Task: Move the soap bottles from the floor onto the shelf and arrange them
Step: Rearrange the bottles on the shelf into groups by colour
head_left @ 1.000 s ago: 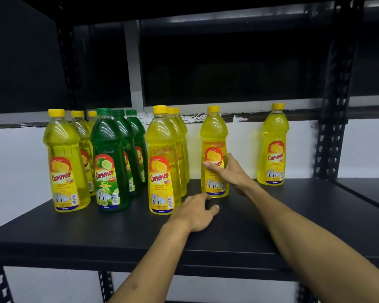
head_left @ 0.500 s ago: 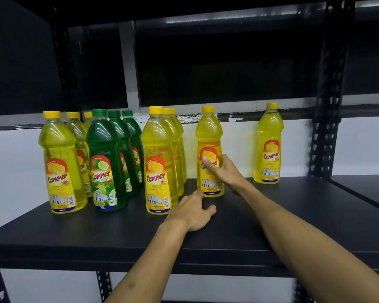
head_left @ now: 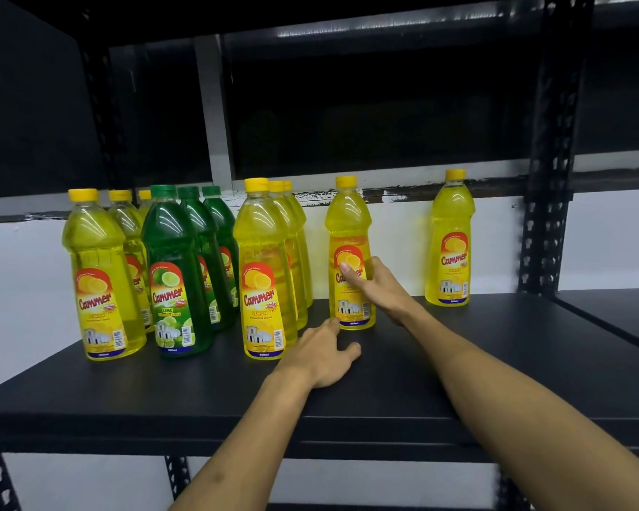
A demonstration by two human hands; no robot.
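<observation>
Eleven bottles up on the shelf (head_left: 458, 366) by our count: three files of three on the left, yellow, green, yellow, labels facing out, so we're building rows front to back. The fourth file is just starting. Our right hand (head_left: 379, 289) wraps the lone lemon bottle (head_left: 349, 230) at label height from its right side, thumb across the label, fingers curled behind it, a grip low enough to slide or twist w/o tipping it. Bottle stands upright on the shelf, just right of the third yellow file (head_left: 264, 267), small gap btwn them. Our left hand (head_left: 320, 357) lies on the shelf deck, fingers loosely apart, index tip at or near the bottle's base; touching or not, we can't tell. Prob. a guide for the foot. The spare yellow bottle (head_left: 450, 237) waits well apart to the right, at the back edge. Floor isn't in view.
</observation>
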